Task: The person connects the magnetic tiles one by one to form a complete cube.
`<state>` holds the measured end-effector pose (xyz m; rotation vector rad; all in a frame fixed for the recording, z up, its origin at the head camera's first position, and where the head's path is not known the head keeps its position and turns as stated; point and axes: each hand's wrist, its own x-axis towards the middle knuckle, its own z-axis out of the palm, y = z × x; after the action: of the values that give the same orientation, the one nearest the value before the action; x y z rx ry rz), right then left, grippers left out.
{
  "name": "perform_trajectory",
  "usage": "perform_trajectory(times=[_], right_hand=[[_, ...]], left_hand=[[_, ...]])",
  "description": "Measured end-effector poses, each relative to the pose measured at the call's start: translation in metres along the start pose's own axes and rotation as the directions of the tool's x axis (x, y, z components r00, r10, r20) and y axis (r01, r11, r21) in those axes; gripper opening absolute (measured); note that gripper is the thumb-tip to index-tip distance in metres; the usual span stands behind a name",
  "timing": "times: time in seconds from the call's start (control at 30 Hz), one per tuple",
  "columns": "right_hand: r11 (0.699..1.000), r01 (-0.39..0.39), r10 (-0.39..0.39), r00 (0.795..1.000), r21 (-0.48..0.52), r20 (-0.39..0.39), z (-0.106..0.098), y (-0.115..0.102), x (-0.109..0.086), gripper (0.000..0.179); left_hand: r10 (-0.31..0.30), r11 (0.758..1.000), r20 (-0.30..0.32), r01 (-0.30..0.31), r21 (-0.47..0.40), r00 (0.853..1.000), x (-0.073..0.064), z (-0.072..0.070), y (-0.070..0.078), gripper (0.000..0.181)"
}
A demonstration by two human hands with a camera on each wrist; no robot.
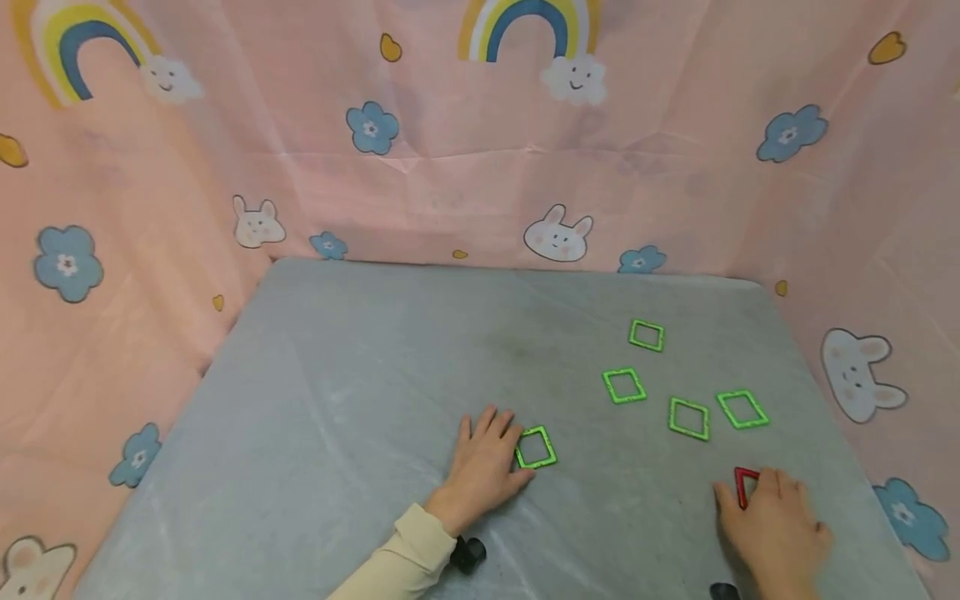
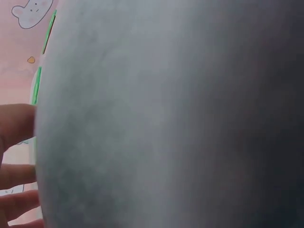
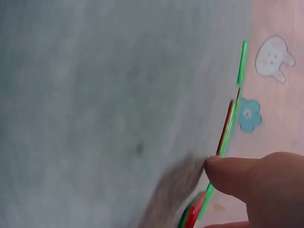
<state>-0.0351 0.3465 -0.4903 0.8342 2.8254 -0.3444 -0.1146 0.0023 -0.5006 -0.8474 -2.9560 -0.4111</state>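
In the head view my left hand [image 1: 480, 462] rests on the grey cloth, palm down with fingers loosely spread. Its fingers touch the left side of a green square frame tile [image 1: 551, 445]. Farther right, my right hand [image 1: 776, 529] lies over a red frame tile [image 1: 740, 492], of which only a corner and one side show; the fingers cover the rest. The thumb stands apart to the left of that tile. In the right wrist view, the thumb [image 3: 232, 173] points toward the cloth above the red tile's edge [image 3: 194, 211]. The left wrist view shows fingers [image 2: 16, 175] at its left edge.
Several green diamond-like frame tiles lie beyond the hands: one farthest back [image 1: 647, 347], one left of centre [image 1: 630, 400], and two closer to the right hand [image 1: 688, 434]. A pink printed curtain [image 1: 450, 183] encloses the back and sides of the cloth-covered table [image 1: 337, 400].
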Motion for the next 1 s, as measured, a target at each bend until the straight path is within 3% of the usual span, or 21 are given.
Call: perform_trajectory(times=[0.3, 0.5, 0.73, 1.0], right_hand=[[0.997, -0.058, 0.063, 0.992, -0.046, 0.114, -0.005, 0.020, 0.005, 0.081], [0.992, -0.106, 0.112, 0.988, -0.067, 0.102, -0.007, 0.011, 0.004, 0.085], [0.986, -0.151, 0.158, 0.981, -0.073, 0.116, -0.007, 0.006, 0.010, 0.066], [0.984, -0.148, 0.159, 0.980, -0.100, 0.116, -0.007, 0.008, 0.008, 0.064]], left_hand=[[0.009, 1.000, 0.031, -0.009, -0.003, 0.999, 0.001, 0.000, -0.003, 0.054], [0.006, 1.000, 0.025, -0.005, -0.003, 1.000, 0.000, -0.002, -0.005, 0.054], [-0.009, 1.000, 0.057, 0.009, -0.004, 0.998, 0.000, -0.003, -0.006, 0.054], [-0.012, 1.000, 0.066, 0.012, -0.004, 0.998, 0.000, -0.003, -0.006, 0.054]])
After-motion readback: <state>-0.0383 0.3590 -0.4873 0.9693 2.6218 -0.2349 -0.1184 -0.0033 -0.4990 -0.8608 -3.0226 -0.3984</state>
